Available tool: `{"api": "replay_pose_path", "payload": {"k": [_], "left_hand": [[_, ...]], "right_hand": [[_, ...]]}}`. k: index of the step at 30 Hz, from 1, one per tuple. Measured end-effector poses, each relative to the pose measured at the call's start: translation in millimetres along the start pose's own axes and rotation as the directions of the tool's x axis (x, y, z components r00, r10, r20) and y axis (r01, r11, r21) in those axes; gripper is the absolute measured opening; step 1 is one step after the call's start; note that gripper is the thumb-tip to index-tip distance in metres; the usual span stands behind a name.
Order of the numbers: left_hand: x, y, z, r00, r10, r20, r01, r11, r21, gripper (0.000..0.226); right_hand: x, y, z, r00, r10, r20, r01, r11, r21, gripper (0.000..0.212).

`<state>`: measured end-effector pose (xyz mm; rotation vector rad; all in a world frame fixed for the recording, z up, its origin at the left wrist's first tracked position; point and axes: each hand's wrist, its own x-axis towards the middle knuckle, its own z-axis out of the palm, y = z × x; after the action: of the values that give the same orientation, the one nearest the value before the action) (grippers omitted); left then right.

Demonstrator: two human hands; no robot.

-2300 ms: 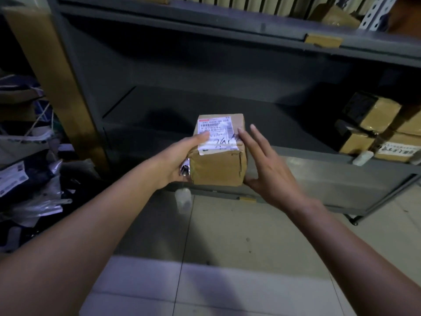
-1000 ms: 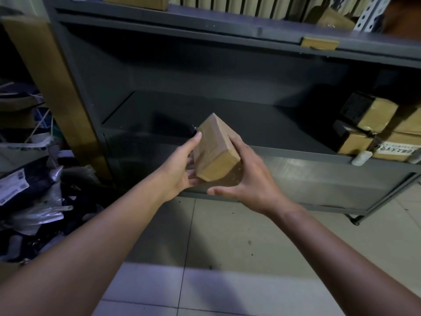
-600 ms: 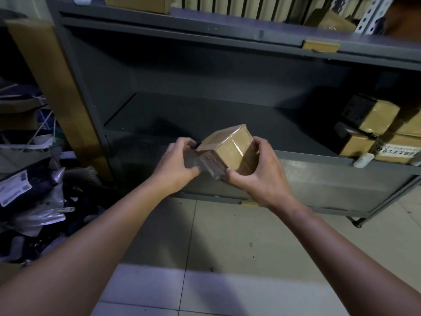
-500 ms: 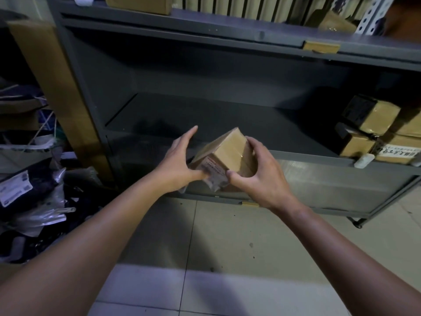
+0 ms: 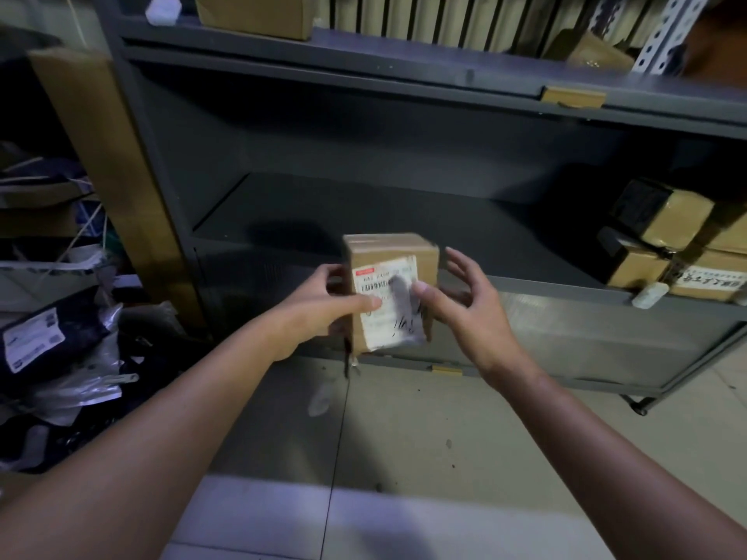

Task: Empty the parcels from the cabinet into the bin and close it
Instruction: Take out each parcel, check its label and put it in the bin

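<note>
A small brown cardboard parcel (image 5: 390,252) with a white shipping label facing me hangs in front of the grey metal cabinet (image 5: 364,220). My left hand (image 5: 323,309) grips its left side, thumb pressed on the label. My right hand (image 5: 465,305) touches the label with its thumb, while its fingers are spread apart off the parcel's right side. Several more taped brown parcels (image 5: 671,244) are stacked at the right end of the cabinet shelf. No bin can be made out.
A pile of dark mailer bags (image 5: 52,345) lies on the floor at the left. A tall cardboard piece (image 5: 105,163) leans against the cabinet's left side. More boxes (image 5: 254,12) stand on the cabinet top. Pale tiles (image 5: 404,438) cover the floor below.
The parcel has been turned in both hands from a tilted pose with plain sides showing to upright with the label facing me. My right hand's fingers have loosened and spread.
</note>
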<state>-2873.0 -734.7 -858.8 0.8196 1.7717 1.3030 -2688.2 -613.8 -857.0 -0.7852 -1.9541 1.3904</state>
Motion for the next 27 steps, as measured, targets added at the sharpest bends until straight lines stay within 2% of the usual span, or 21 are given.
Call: {"api": "replay_pose_path", "payload": {"k": [2,4,9,13,16,19,21,25,27], "left_hand": [[1,1,-4,1.000,-0.025,-0.009,0.022,0.980,-0.199,0.079],[1,3,-7,1.000,-0.020,0.018,0.024,0.956,-0.294,0.081],[-1,3,-13,0.998,-0.016,0.054,0.031,0.951,-0.308,0.065],[-4,1,-23,0.998,-0.038,0.058,0.053,0.956,-0.289,0.051],[-8,-2,-31,0.998,-0.053,0.038,0.062,0.961,-0.269,0.045],[-13,-2,-43,0.999,-0.050,-0.022,0.043,0.963,-0.265,0.044],[-15,-3,-51,0.997,-0.049,-0.063,0.029,0.960,-0.280,0.053],[-22,-2,-72,0.988,-0.059,-0.141,0.014,0.953,-0.303,0.074],[-27,-1,-91,0.982,-0.064,-0.177,0.011,0.958,-0.286,0.075]], "right_hand": [[2,4,3,0.996,0.085,0.020,-0.087,0.994,0.071,0.090],[3,9,8,0.988,0.142,0.060,-0.149,0.980,0.131,0.089],[7,17,17,0.971,0.225,0.080,-0.239,0.919,0.314,0.056],[14,16,23,0.972,0.223,0.071,-0.232,0.885,0.404,0.029],[18,14,34,0.972,0.215,0.092,-0.234,0.887,0.398,0.029],[19,11,46,0.968,0.214,0.129,-0.246,0.907,0.342,0.047],[21,5,56,0.968,0.198,0.153,-0.237,0.922,0.306,0.054],[35,-17,85,0.979,0.168,0.115,-0.193,0.944,0.267,0.039],[42,-28,102,0.978,0.154,0.138,-0.184,0.953,0.240,0.041]]}}
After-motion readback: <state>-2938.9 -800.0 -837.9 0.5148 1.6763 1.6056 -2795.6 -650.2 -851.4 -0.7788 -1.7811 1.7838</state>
